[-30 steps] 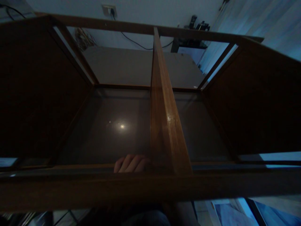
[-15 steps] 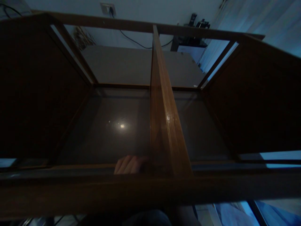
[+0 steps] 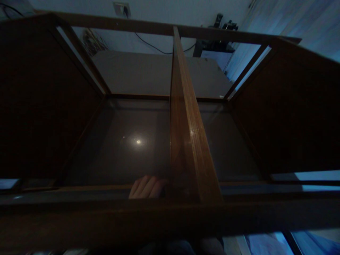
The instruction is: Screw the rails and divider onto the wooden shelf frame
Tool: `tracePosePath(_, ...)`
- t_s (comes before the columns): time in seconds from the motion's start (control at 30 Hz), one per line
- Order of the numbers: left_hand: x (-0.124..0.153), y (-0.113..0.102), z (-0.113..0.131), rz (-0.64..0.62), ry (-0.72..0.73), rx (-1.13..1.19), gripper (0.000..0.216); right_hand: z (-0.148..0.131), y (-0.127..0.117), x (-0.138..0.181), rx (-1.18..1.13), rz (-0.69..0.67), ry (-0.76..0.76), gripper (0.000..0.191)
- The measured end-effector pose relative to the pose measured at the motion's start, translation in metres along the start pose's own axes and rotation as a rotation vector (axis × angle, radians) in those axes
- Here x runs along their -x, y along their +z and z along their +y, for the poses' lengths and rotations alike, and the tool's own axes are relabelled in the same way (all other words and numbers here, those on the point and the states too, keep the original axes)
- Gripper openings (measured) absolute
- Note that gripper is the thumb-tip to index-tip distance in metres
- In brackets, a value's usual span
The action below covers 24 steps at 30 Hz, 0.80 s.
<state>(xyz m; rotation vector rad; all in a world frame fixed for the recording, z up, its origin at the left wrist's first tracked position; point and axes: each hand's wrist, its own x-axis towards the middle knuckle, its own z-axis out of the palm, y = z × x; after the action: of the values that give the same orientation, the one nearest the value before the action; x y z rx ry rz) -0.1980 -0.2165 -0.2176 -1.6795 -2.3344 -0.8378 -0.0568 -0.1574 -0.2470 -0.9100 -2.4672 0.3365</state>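
A large wooden cabinet frame [image 3: 119,221] fills the head view, with dark side panels and a grey bottom panel. An upright wooden divider [image 3: 195,131] splits its inside into two bays. Low behind the front rail, left of the divider, my left hand [image 3: 147,187] shows only its fingers. They are close together and curl over the lower front edge of the frame. The upper front rail hides the palm and wrist, and the thumb is hard to make out in the dim light. My right hand is not visible.
Behind the frame lies a flat grey-brown surface [image 3: 132,71]. A cable [image 3: 152,46] hangs along the wall from a socket [image 3: 121,9]. Black objects stand on a small cabinet [image 3: 217,49] near the pale curtain [image 3: 305,32]. Light blue items [image 3: 268,243] lie at the lower right.
The view has shifted very slightly, so the front rail sits a little lower. My left hand keeps its place on the lower edge.
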Motion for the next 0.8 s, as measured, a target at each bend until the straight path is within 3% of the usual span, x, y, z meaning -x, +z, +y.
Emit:
tracePosePath(0.2, 0.0, -0.002, 0.0, -0.024, 0.012, 0.042, 0.017, -0.001, -0.02, -0.001, -0.01, 0.0, -0.023, 0.028)
tracePosePath(0.4, -0.001, 0.002, 0.001, -0.023, 0.004, 0.048, 0.015, -0.003, 0.002, 0.008, -0.015, 0.068, -0.017, 0.027)
tracePosePath(0.53, 0.001, 0.004, -0.001, -0.03, -0.007, 0.043, 0.018, 0.0, 0.016, 0.02, -0.015, 0.111, 0.007, 0.017)
tracePosePath(0.8, 0.004, 0.006, -0.004, -0.052, -0.075, 0.026, 0.018, 0.009, 0.024, 0.03, -0.026, 0.117, 0.008, 0.02)
